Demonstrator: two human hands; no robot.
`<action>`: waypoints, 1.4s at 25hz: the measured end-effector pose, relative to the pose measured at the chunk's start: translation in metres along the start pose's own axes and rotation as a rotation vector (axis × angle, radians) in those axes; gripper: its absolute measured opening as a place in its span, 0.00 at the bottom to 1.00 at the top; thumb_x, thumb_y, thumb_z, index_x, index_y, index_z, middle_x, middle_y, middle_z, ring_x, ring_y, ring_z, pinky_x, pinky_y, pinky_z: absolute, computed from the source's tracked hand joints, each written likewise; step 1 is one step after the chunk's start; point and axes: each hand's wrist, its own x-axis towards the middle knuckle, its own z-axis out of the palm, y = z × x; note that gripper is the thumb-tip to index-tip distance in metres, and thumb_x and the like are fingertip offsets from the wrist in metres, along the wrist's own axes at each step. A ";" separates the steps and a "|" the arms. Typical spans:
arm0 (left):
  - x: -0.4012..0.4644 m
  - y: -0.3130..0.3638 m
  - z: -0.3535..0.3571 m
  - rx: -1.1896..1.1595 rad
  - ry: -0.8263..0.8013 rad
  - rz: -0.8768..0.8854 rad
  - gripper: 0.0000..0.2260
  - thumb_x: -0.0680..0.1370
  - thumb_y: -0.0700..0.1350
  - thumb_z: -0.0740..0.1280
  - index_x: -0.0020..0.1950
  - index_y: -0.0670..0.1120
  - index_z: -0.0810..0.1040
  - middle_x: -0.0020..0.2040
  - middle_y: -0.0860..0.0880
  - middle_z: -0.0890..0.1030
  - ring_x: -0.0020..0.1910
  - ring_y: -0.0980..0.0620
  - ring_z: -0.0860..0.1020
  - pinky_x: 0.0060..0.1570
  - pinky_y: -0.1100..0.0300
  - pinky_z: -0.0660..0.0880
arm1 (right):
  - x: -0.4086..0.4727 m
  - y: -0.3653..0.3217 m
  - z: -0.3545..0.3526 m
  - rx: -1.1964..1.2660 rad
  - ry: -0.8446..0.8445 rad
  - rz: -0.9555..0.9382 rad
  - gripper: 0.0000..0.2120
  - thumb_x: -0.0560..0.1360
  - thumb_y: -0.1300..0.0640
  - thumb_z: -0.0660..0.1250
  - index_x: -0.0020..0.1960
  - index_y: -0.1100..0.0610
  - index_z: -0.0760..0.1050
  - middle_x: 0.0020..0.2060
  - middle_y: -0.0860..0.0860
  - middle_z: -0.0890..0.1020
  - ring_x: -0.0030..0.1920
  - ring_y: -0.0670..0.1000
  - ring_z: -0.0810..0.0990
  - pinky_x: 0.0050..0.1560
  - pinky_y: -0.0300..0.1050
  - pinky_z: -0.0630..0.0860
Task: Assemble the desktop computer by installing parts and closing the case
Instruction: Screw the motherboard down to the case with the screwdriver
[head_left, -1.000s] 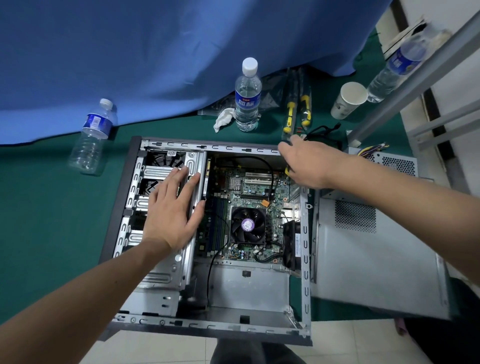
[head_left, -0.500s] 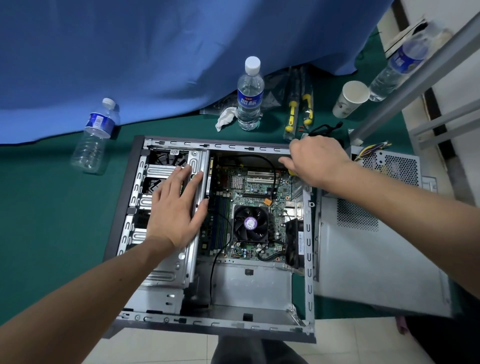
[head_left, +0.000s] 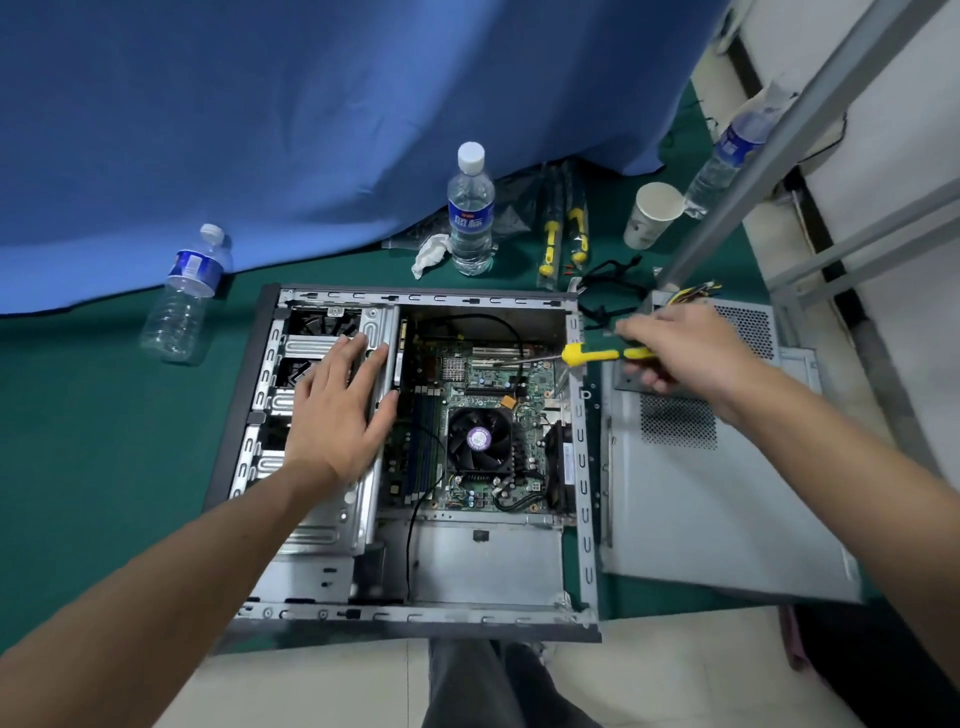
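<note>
Right hand (head_left: 680, 353) now holds screwdriver (head_left: 597, 355) over open case (head_left: 415, 298).

Green table cover (head_left: 93, 441) under a blue cloth backdrop (head_left: 311, 114) draped across the far side. Pale tiled floor (head_left: 322, 686) at near edge. Grey metal frame (head_left: 810, 135) slants at right, in front of a white wall (head_left: 904, 171) with a dark strip along its base.

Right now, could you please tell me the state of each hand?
Left hand: open, fingers straight, resting flat on the drive cage.
Right hand: closed around the yellow-handled screwdriver, its shaft over the motherboard.
</note>
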 end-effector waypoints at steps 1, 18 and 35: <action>0.000 0.002 -0.002 0.006 -0.018 -0.006 0.27 0.81 0.61 0.48 0.78 0.53 0.60 0.79 0.49 0.57 0.79 0.49 0.53 0.74 0.43 0.55 | -0.008 0.012 -0.005 0.208 -0.090 0.082 0.11 0.76 0.54 0.68 0.49 0.62 0.79 0.36 0.57 0.85 0.27 0.47 0.78 0.27 0.37 0.74; -0.014 0.050 0.012 0.080 -0.019 -0.226 0.39 0.72 0.57 0.54 0.81 0.44 0.51 0.81 0.47 0.50 0.80 0.49 0.47 0.77 0.44 0.44 | -0.043 0.182 0.072 0.268 0.008 0.162 0.05 0.76 0.63 0.68 0.43 0.60 0.74 0.33 0.54 0.73 0.31 0.48 0.70 0.33 0.39 0.71; -0.013 0.044 0.019 0.094 0.019 -0.225 0.38 0.72 0.57 0.57 0.80 0.43 0.55 0.81 0.47 0.54 0.80 0.48 0.49 0.76 0.42 0.46 | -0.017 0.204 0.113 -0.070 0.262 0.211 0.08 0.73 0.60 0.73 0.42 0.54 0.74 0.34 0.48 0.80 0.36 0.49 0.77 0.37 0.43 0.73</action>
